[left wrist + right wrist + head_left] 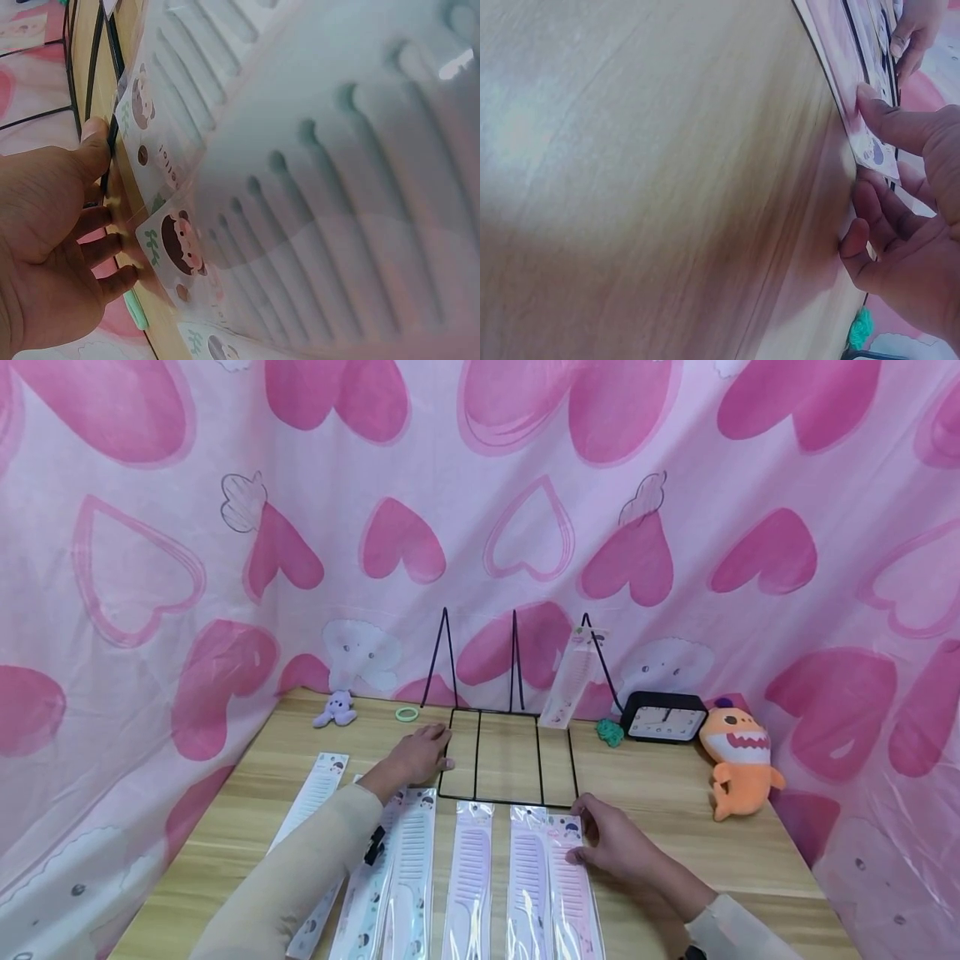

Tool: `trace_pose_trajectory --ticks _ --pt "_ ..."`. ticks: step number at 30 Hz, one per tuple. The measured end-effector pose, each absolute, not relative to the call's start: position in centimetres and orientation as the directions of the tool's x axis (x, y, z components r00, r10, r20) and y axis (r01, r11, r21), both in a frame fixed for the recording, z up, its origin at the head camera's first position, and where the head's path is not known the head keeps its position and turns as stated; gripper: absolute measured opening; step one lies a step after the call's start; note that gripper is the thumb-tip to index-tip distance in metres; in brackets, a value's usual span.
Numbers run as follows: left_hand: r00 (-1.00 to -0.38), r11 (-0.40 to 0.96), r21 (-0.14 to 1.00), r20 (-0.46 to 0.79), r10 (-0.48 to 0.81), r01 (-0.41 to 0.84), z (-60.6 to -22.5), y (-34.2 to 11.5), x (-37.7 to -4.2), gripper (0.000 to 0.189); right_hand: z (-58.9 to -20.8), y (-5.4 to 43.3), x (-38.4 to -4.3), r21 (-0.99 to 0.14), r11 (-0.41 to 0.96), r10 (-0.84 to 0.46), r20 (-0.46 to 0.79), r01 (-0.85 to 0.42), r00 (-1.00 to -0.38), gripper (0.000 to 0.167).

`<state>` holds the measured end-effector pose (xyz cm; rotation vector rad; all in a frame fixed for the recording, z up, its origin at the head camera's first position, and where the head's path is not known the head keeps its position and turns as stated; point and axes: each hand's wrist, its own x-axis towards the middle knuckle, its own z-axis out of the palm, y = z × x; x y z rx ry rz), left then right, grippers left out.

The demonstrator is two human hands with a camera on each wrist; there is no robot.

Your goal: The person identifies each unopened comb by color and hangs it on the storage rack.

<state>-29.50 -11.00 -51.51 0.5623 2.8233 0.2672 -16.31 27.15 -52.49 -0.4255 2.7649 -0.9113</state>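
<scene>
My left hand [420, 753] rests at the left side of a black wire rack [508, 802], its fingers spread and loosely bent. In the left wrist view, the thumb tip [94, 141] is right at a black wire. My right hand [617, 842] pinches the top corner of a pink comb in a clear packet [572, 885], thumb over it and fingers at its edge. To its left lie a lilac packaged comb [527, 877], another lilac one [470, 877] and several pale green packaged combs [412, 868]. One packaged comb [572, 677] hangs on the rack's right prong.
Behind the rack stand a black clock [663, 717] and a green crumpled item [609, 732]. An orange plush shark [738, 760] sits at the right. A purple plush toy [335, 708] and a light green ring [407, 714] lie back left. Heart-printed cloth surrounds the wooden table [675, 793].
</scene>
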Motion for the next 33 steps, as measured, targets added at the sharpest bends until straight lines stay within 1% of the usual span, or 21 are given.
trace_pose_trajectory --ticks 8,15,26,33 --pt "-0.893 0.909 0.21 -0.204 0.401 0.36 -51.8 -11.0 -29.6 0.072 -52.1 27.0 -16.2 -0.639 0.749 -0.325 -0.127 -0.173 -0.937 0.056" --pt "-0.893 0.907 0.219 -0.203 0.402 0.359 -51.7 -11.1 -29.6 0.071 -51.6 27.3 -16.2 -0.672 0.719 -0.338 -0.119 -0.175 -0.934 0.056" --pt "-0.895 0.909 0.226 -0.206 0.396 0.35 -51.4 -10.9 -29.5 0.071 -50.5 27.5 -16.3 -0.705 0.704 -0.266 -0.15 -0.086 -0.952 0.064" --pt "-0.898 0.913 0.229 -0.213 0.384 0.337 -51.3 -10.8 -29.3 0.071 -49.6 27.8 -16.3 -0.784 0.621 -0.234 -0.162 -0.019 -0.959 0.065"
